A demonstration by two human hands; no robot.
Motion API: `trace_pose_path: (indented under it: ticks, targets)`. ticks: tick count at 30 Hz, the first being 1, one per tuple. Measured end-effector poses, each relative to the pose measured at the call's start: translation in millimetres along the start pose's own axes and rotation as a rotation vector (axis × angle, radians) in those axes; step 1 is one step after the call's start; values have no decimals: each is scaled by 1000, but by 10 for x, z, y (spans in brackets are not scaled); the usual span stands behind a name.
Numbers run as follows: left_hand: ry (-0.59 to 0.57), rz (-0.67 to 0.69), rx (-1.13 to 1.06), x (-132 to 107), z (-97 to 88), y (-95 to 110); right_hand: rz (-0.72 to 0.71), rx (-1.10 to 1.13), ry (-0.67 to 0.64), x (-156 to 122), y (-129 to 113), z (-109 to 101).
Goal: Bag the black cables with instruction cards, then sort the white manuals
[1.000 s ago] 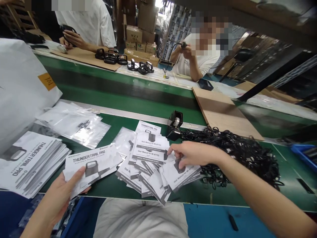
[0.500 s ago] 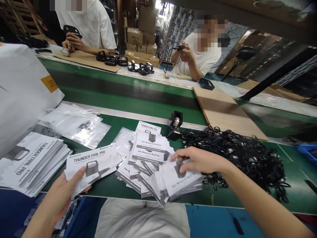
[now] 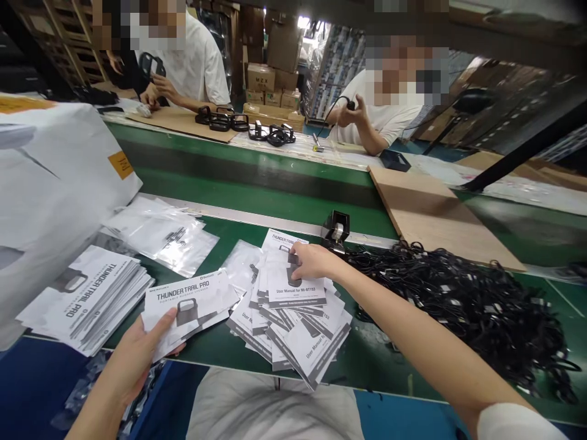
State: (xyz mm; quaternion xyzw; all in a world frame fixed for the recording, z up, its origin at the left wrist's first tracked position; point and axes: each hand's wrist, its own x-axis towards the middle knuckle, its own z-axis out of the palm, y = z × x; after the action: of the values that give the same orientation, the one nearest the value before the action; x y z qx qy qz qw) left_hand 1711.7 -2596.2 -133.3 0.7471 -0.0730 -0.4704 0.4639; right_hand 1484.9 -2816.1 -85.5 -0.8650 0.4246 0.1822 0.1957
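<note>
My left hand is closed on a few printed "Thunder Trail Pro" booklets, thumb on top and fingers mostly hidden beneath. With its fingertips on the cover, my right hand grips a user manual at the upper part of the loose pile. Below it, more manuals lie fanned and overlapping near the table edge. At the left, a neater stack of the same booklets lies on the green table. Clear plastic bags lie behind that stack.
A black tape dispenser stands behind the pile. Tangled black cables cover the right side. A large white sack bulks at the left, and a wooden board leans across the divider. Two people work opposite with black parts.
My right hand has moved from the pile's lower right up and left to its upper part. The left hand still holds its booklets. The whole view has shifted slightly.
</note>
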Motion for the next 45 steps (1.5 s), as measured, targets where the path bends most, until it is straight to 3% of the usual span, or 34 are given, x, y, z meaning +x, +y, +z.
trace_pose_path:
  ticks: [5,15,22,24,26,28,30,31,33,36,38,40,44,45]
  targets:
    - [4,-3,3,0,1,11,26,-16,33,2,13,3]
    - [-19,16,-56,-3,-34,-44,30,11,255,-157,30,31]
    - [-35,-50,-114,-49,-55,-8,-109,235,247,-265,105,-291]
    - [-48,-50,-123,-51,-51,-14,-163,262,372,-281,-11,-357]
    - [-59,-44,-121,-39,-56,-37,-240,258,627,-266,-255,-300]
    - [-68,-44,-143,-16,-77,-74,-385,237,879,-211,-583,-85]
    - [-72,-51,-196,8,-107,-110,-608,37,924,-133,-906,249]
    - [-69,-52,-223,17,-121,-124,-764,-111,857,-95,-1038,431]
    - [-61,-48,-245,24,-135,-138,-906,-215,783,-39,-1211,758]
    - [-78,-13,-211,7,-115,-130,-950,-270,630,-21,-1253,995]
    - [-97,8,-190,-10,-90,-119,-922,-176,510,-25,-1190,945]
    - [-97,20,-187,-23,-78,-116,-826,-36,426,0,-1099,767]
    - [-90,18,-190,-47,-107,-130,-388,46,391,239,-934,308]
    - [-89,20,-191,-56,-121,-134,-334,37,376,335,-910,222]
